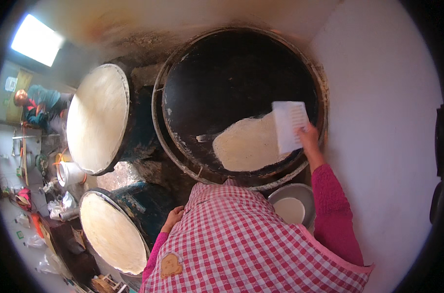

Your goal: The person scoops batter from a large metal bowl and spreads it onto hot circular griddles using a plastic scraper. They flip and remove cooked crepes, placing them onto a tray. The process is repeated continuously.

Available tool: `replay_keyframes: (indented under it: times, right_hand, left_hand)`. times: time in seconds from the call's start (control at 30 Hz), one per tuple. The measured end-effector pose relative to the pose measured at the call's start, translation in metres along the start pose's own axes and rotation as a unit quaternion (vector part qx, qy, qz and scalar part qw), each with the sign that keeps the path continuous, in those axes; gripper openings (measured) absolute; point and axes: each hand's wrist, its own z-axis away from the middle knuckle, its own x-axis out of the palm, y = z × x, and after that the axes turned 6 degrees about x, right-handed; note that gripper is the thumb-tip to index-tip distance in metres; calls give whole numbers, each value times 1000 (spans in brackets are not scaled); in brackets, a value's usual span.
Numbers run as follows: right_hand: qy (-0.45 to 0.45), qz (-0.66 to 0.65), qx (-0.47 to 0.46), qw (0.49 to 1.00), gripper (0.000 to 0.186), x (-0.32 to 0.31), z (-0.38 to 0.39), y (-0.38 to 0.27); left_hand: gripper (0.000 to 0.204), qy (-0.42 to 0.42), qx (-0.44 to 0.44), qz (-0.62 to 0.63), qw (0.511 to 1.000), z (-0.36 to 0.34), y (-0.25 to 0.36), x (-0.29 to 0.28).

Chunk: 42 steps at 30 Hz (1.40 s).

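A broad round black griddle (pixel 222 88) lies in front of me, with a patch of pale batter (pixel 246 144) on its near right part. My right hand (pixel 308 138) is closed on a flat white scraper (pixel 286 124) with a ribbed area. The scraper stands at the right edge of the batter, over the griddle; its lower edge looks to touch the batter. Beside my red-checked apron (pixel 227 219), at the left of my waist, is my left hand (pixel 172 219). Its fingers are partly hidden against the apron, so its grip does not show.
A grey metal bowl of pale batter (pixel 300 193) stands by my right side. To the left are two more round griddles covered with pale sheets (pixel 99 119) (pixel 113 234). A white bucket (pixel 69 173) and a seated person (pixel 43 100) are farther left. A pale wall (pixel 378 122) rises at right.
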Motion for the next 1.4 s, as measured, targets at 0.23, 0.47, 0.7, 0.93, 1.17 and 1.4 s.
replay_keyframes:
  times: [0.23,0.47,0.7,0.93,1.17,1.4]
  right_hand:
    - [-138,3,-16,990,16,-48,15,23]
    - [-126,203,-33,970,14,-76,-19,10]
    - [128,263,-184,938,22,-63,-83,-37]
    - [-311,277,-35,908,11,-118,-58,-4]
    - [-93,407,-270,868,17,-108,-151,-57]
    - [-37,331,-224,916,20,-84,-160,-66]
  left_hand:
    - [35,3,-12,-14,1000,6,26,1]
    - [35,-24,46,-36,998,-8,-7,-5]
    - [35,12,-53,93,994,9,32,6]
    - [38,0,-39,39,999,29,50,16]
    - [38,22,-42,-48,998,30,63,13]
    - [41,36,-92,23,995,39,92,23]
